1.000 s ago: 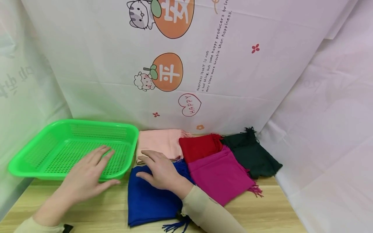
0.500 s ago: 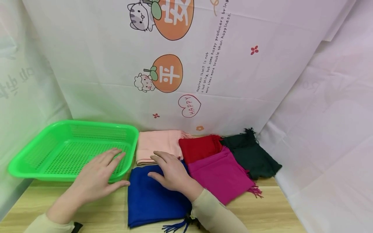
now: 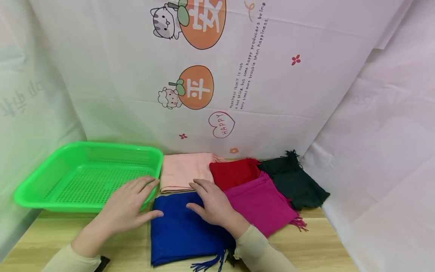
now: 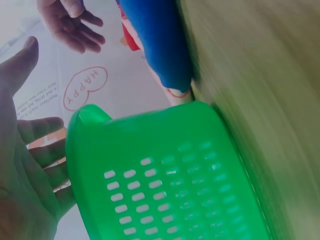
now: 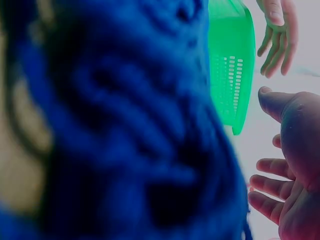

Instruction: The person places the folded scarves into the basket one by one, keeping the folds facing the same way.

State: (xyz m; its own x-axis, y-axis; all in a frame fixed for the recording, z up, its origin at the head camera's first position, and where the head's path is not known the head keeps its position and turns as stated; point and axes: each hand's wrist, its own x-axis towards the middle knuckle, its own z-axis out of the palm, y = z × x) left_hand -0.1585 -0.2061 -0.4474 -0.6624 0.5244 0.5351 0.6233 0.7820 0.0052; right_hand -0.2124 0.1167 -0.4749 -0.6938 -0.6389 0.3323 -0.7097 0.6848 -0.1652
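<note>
L hand [image 3: 127,207] & R hand [image 3: 215,203] hover w/ fingers loosely spread, nothing held; blue cloth [image 3: 183,234] lies folded on table [image 3: 130,249] nr green basket [image 3: 91,179], prob. light, soft, floppy, so best gripped by opp. folded edges

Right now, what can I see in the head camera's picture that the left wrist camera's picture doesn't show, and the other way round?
Only the head view: the magenta cloth, the dark green cloth and the perforated floor inside the green basket.

Only the left wrist view: the palm side of the left hand and the holes in the green basket's wall seen from outside.

Both: the green basket, the left hand, the right hand, the blue cloth, some pink cloth and red cloth, the wooden tabletop and the "HAPPY" heart.
</note>
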